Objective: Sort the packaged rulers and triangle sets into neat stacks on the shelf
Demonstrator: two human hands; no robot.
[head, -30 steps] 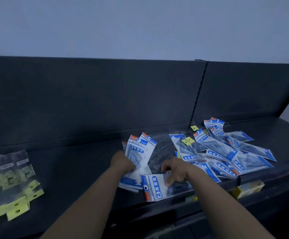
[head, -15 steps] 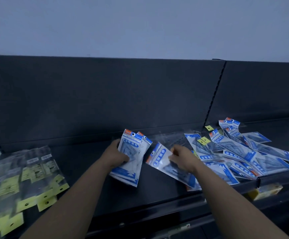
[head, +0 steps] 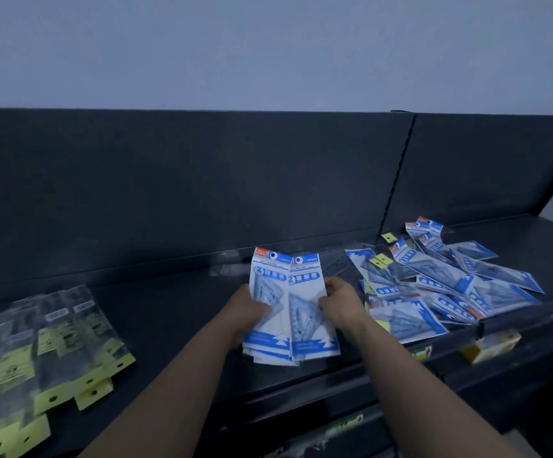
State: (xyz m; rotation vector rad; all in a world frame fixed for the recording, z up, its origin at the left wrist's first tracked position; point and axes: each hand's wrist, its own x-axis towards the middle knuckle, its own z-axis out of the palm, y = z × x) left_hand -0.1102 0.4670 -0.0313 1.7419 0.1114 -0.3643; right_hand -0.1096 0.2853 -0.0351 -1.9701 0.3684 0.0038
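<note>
Right hand (head: pixel 339 304) is bringing its blue-and-white plastic triangle-set packet (head: pixel 305 292) onto the stack (head: pixel 265 280) in the left hand (head: pixel 248 313).
Both are gripping; loose blue pile (head: pixel 450 289) is waiting unsorted.

Blue-and-white triangle set packs (head: pixel 293 305), yellow-tagged clear ruler packs (head: pixel 54 352), dark grey shelf (head: pixel 169 309).
</note>
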